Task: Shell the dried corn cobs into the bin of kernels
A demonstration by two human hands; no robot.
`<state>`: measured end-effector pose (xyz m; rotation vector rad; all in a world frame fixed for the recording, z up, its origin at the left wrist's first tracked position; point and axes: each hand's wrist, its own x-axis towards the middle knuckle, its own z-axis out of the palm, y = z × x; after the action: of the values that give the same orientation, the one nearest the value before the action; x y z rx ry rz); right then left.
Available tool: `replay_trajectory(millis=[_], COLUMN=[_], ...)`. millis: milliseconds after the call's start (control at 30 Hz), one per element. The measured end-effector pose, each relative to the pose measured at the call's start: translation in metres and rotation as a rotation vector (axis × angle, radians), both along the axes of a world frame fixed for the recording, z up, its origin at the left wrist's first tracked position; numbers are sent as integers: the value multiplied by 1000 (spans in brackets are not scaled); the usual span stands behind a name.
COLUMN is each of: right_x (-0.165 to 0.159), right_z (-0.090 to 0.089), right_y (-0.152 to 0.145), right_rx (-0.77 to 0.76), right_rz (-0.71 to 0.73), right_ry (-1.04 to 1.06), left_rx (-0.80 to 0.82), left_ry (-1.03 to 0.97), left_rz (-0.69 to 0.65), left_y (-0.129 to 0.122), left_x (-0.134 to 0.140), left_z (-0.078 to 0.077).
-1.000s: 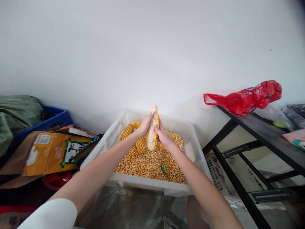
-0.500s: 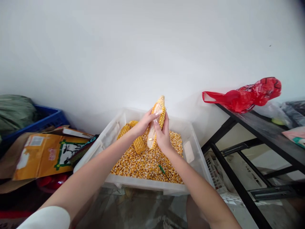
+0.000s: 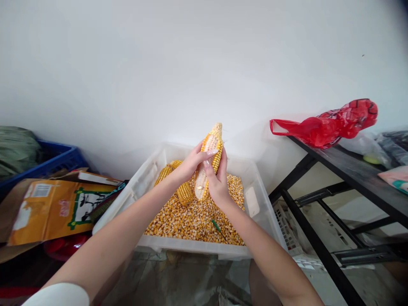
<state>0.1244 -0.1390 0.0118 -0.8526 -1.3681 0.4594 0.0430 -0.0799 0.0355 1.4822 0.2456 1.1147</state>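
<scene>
The partly stripped corn cob (image 3: pixel 201 175) was held up above the tub, its pale tip pointing toward one o'clock and its thicker end toward seven. A bare stripe ran down its near face, with yellow rows along both edges. The left hand (image 3: pixel 193 161) and the right hand (image 3: pixel 219 186) were together, both clamped around the cob, thumbs close to each other on the stripe. A thumb pressed hard there could have slid on the smooth bare part and jammed a long nail against the kernel edge. If the grip had twisted unevenly, the cob could have turned or slipped out.

Below, loose kernels (image 3: pixel 191 223) spread through the clear tub (image 3: pixel 197 245); ones popping off sharply could have cleared its wall, the far side being nearest the tip. At ten o'clock in the tub lay unstripped ears (image 3: pixel 185 194), partly behind the left forearm, which could have knocked them. Toward five, a green-handled tool (image 3: pixel 216 225) rested on the kernels; its thin dark end could have pricked a hand groping there, or been buried under falling grain.
</scene>
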Motion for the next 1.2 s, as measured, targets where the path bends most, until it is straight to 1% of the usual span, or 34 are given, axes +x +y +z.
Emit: replay_trajectory(millis=[167, 333, 467, 567, 733, 800, 867, 933, 1033, 1100, 1200], right_x=[0, 0, 3, 4, 6, 8, 9, 10, 8, 5, 1], right_z=[0, 1, 1, -1, -5, -6, -7, -10, -17, -22, -26], right_y=[-1, -1, 1, 6, 12, 12, 12, 12, 14, 15, 15], right_rx=[-18, -6, -100, -200, -317, -363, -384, -390, -389, -375, -369], right_rz=[47, 52, 86, 184, 464, 525, 553, 548, 493, 447, 374], right_ry=[56, 79, 84, 100, 200, 227, 243, 252, 259, 265, 257], left_rx=[-8, -51, -145, -265, -370, -396, -403, -383, -340, -323, -318], left_ry=[8, -11, -40, -26, -58, -54, -44, -43, -52, -41, 3], left_rz=[-14, -35, -75, -96, -92, -90, -62, -11, 56, 70, 49], left_y=[0, -1, 3, 13, 29, 33, 35, 36, 35, 33, 32], left_x=[0, -1, 0, 0, -3, -3, -2, -1, 1, 2, 3], left_z=[1, 1, -2, -5, -9, -12, -17, -21, -25, -26, -27])
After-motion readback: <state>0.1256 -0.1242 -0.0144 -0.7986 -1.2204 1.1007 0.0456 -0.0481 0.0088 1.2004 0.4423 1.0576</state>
